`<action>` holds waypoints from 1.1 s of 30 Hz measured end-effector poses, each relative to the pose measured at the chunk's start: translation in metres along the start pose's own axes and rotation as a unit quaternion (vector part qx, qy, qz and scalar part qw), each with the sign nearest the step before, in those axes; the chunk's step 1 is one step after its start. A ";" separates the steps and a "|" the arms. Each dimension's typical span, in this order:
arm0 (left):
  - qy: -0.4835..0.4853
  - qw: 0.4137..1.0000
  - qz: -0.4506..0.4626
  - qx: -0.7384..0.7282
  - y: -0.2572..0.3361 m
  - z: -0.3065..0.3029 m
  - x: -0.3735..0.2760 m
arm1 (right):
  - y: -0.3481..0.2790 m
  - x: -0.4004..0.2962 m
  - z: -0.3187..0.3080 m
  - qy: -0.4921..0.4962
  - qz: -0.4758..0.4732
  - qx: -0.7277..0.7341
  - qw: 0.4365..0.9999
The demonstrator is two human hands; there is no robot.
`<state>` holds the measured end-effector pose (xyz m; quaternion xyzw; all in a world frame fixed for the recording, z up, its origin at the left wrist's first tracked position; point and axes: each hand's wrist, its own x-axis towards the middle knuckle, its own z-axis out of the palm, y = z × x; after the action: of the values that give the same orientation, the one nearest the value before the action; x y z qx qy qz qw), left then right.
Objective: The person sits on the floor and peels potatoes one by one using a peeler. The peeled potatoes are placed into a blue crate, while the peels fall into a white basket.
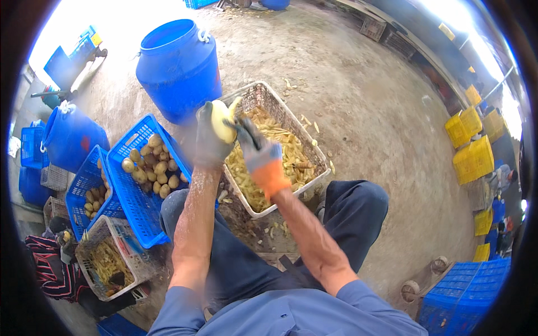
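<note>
My left hand [212, 140], in a dark, wet-looking glove, grips a mostly peeled, pale yellow potato [222, 122]. My right hand [258, 147] wears a grey and orange glove and is against the potato's right side. Its fingers close around a small dark tool that looks like a peeler [230, 123], blurred and mostly covered by the glove. A curl of peel [236, 105] stands up beside the potato. Both hands are over a white plastic crate [300, 191] holding a heap of potato peelings [290, 147].
Left of my knee, a blue crate [143, 227] holds unpeeled potatoes [159, 168]. Beyond it is an open blue barrel [178, 75]. A co-worker's gloved hand [66, 248] is near another peelings crate [138, 266]. Blue crates on a wheeled cart [466, 294] are at lower right.
</note>
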<state>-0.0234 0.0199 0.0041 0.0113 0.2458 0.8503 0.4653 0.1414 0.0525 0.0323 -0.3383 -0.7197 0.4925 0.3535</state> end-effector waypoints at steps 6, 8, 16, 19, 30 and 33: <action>-0.062 0.997 -0.015 0.036 -0.005 0.002 0.005 | 0.026 -0.048 -0.007 0.061 -0.071 0.014 0.996; -0.127 0.988 -0.034 0.086 -0.001 -0.002 0.001 | 0.009 -0.011 -0.007 0.067 -0.042 0.097 0.992; -0.062 0.933 0.136 0.326 -0.001 0.021 -0.017 | -0.002 -0.004 0.000 -0.027 0.009 -0.041 0.999; -0.020 0.809 0.230 0.541 0.004 0.025 -0.021 | 0.050 -0.069 0.003 0.014 -0.056 -0.067 0.996; -0.055 0.517 0.408 0.751 -0.007 0.004 -0.010 | -0.021 0.035 0.008 -0.008 0.018 -0.118 0.993; 0.067 0.413 0.341 0.841 -0.018 -0.044 0.035 | 0.004 -0.022 0.011 0.029 -0.014 -0.145 0.989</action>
<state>-0.0395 0.0379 -0.0496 0.4230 0.8445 0.3043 -0.1238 0.1444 0.0298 0.0218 -0.3896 -0.7778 0.3680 0.3283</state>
